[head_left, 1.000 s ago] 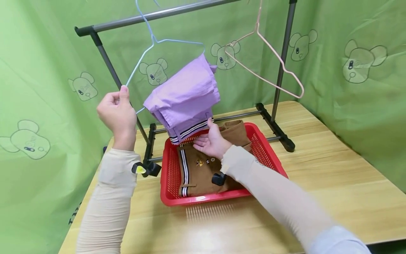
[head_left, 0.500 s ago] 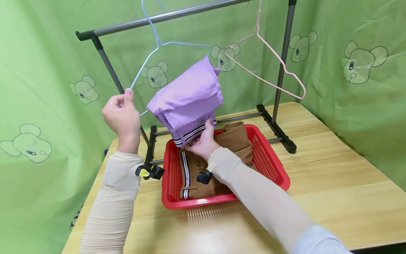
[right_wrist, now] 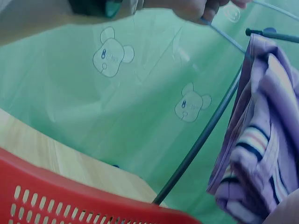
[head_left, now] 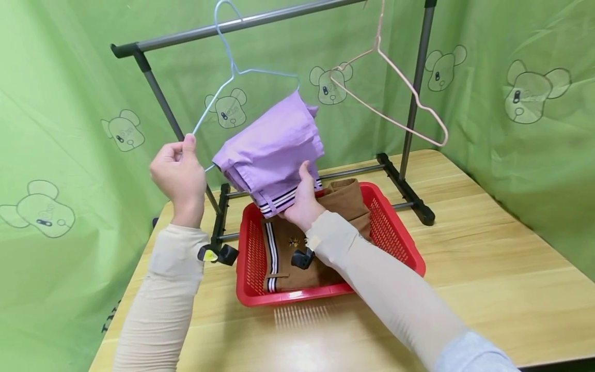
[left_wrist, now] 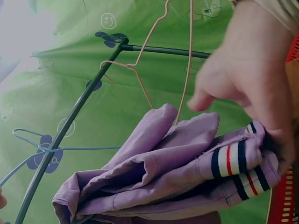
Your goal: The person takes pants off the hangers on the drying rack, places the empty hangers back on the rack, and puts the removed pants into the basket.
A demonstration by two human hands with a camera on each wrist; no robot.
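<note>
Purple pants (head_left: 269,147) with a black-and-white striped waistband hang folded over the lower bar of a blue wire hanger (head_left: 235,71). My left hand (head_left: 178,178) pinches the hanger's left side between thumb and curled fingers. At the waistband's lower edge, my right hand (head_left: 304,201) touches the cloth. Its thumb is raised and, in the left wrist view, stands apart from the pants (left_wrist: 159,168); the fingers lie straight along the waistband, partly hidden. The hanger's hook arches above the rack's rail (head_left: 186,35). Whether it rests on the rail I cannot tell.
Beneath the pants, a red basket (head_left: 295,295) holds brown pants (head_left: 297,258) with a striped waistband. A pink hanger (head_left: 378,39) hangs bare at the right. The rack's black foot (head_left: 406,188) stands on the wooden table (head_left: 488,268), with a green curtain (head_left: 502,155) around.
The blue hanger and purple pants have sunk a little relative to the rail, bringing the hook into view. My right hand has moved left to the waistband, its fingers now behind it.
</note>
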